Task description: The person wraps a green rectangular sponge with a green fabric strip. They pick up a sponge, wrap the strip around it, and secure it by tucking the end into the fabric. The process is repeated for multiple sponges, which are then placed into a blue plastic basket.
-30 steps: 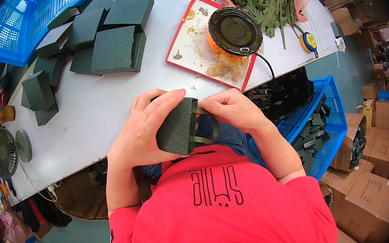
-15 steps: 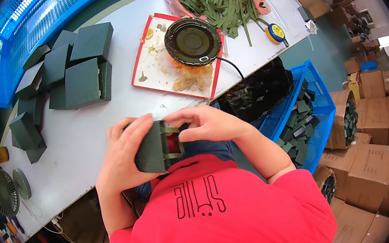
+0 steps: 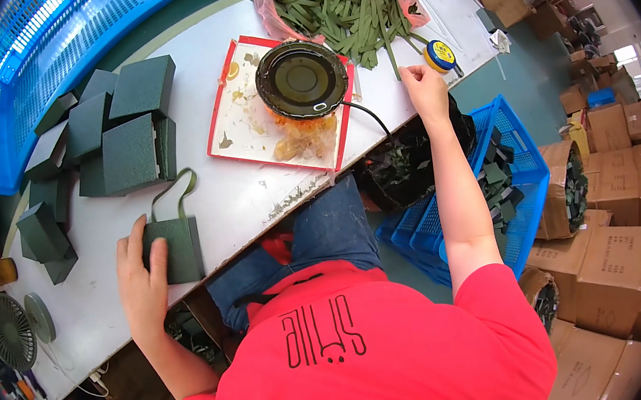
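Dark green block (image 3: 174,251) with a green strap loop attached at its far edge, lying flat near the near edge of the white table (image 3: 248,188), left of the person's body. The left hand (image 3: 142,277) rests on the block's left side, fingers spread and laid flat over its top face, holding it down rather than pinching it. The right hand (image 3: 424,89) reaches far to the right, fingers curled toward the trailing ends of the green strips (image 3: 338,4) that spill out of a pink plastic bag (image 3: 267,4); whether a strip is already between the fingertips cannot be told. Just beside this hand lies a small yellow and blue tape measure (image 3: 441,55).

Between the two hands stands a round black hot pot (image 3: 301,80) on a red-edged tray (image 3: 247,113) smeared with amber residue, its cord running off the near table edge. A stack of similar dark green blocks (image 3: 119,128) occupies the far left, in front of a blue crate (image 3: 29,67).

Judgement on technique: a single strip is best drawn from the loose ends, not from the tangled middle, so that neighbours do not drag out. The reaching forearm should pass clear of the pot and the sticky tray. Flat pressure from the left hand keeps the finished block from sliding off the table edge.
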{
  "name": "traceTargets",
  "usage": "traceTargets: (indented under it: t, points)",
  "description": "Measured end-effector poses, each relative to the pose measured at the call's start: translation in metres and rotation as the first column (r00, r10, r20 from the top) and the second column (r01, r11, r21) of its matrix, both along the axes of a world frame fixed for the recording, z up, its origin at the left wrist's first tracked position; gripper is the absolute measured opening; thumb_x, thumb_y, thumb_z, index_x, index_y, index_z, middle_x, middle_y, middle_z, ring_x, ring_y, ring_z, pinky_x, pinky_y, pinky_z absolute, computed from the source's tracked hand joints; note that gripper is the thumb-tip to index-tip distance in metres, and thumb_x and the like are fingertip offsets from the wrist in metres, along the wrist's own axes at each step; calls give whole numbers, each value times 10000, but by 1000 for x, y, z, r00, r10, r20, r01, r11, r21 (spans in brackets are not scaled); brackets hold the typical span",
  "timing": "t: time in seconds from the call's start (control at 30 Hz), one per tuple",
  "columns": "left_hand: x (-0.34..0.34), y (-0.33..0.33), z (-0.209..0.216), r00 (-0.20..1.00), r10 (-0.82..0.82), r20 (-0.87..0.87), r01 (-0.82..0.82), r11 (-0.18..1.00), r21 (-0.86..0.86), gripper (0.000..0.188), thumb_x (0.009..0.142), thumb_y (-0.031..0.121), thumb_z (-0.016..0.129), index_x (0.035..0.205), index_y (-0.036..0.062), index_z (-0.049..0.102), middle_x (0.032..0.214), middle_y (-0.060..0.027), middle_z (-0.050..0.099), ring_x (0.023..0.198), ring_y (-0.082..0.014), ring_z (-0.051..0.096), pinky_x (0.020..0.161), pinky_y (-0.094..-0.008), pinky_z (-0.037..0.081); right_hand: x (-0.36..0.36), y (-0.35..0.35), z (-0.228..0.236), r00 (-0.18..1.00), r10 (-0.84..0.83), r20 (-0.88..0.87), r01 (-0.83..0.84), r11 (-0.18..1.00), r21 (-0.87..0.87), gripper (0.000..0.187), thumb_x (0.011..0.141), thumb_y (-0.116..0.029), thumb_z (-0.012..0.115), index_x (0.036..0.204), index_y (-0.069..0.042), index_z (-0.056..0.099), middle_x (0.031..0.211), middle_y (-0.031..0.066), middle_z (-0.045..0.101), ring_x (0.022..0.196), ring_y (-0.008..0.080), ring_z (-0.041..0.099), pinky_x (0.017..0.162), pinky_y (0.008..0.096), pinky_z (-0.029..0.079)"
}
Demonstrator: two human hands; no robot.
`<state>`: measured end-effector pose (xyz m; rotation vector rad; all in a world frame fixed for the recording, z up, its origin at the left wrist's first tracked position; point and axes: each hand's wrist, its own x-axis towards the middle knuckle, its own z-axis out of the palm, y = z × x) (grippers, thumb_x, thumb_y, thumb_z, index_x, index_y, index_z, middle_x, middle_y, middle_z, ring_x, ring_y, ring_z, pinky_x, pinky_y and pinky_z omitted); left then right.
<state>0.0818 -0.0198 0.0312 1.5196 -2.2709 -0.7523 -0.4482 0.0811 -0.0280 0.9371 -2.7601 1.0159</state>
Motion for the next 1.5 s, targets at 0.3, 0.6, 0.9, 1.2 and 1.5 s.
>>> traceTargets:
  t: [0.3,0.6,0.9,1.2,1.5]
  points:
    - [23,-10,-16,952,84,-295,-95,995,-22,207,865,70,685,762,-21,530,1371,-188,566,1274,-311,521,1041,-383,378,6,4,-11,982,166,-88,-166,986,8,236,880,-236,685,902,-2,696,939,161,694,757,295,665,742,407,529]
    - [-20,5,21,931,-364,-16,342,889,-303,319,639,-21,734,652,46,422,1536,-190,432,1480,-446,280,1161,-495,266,33,24,18,875,477,81,-438,852,-287,289,1021,-128,533,1289,-30,581,1121,95,701,703,120,586,679,258,500]
    - [-31,3,14,924,-322,206,359,916,-179,825,521,144,872,1292,86,584,1463,-156,472,1312,-359,438,1105,-463,297,46,28,32,794,541,-276,-563,826,-1,279,917,-1,576,1146,-107,693,1222,92,664,884,221,663,770,318,549]
    - [-33,6,16,927,-313,204,344,929,-138,880,518,174,882,1334,94,563,1403,-130,494,1320,-363,414,1113,-470,309,0,0,61,326,926,-193,-683,371,629,139,814,-37,651,930,-44,575,1231,111,592,1138,299,563,939,391,487]
    - [-37,8,7,941,-315,122,329,936,-124,985,538,208,909,1419,66,490,1390,-142,479,1310,-343,441,1108,-484,309,112,41,67,332,833,443,-628,545,-555,125,923,43,572,998,-26,499,1089,125,626,949,183,652,877,331,521]
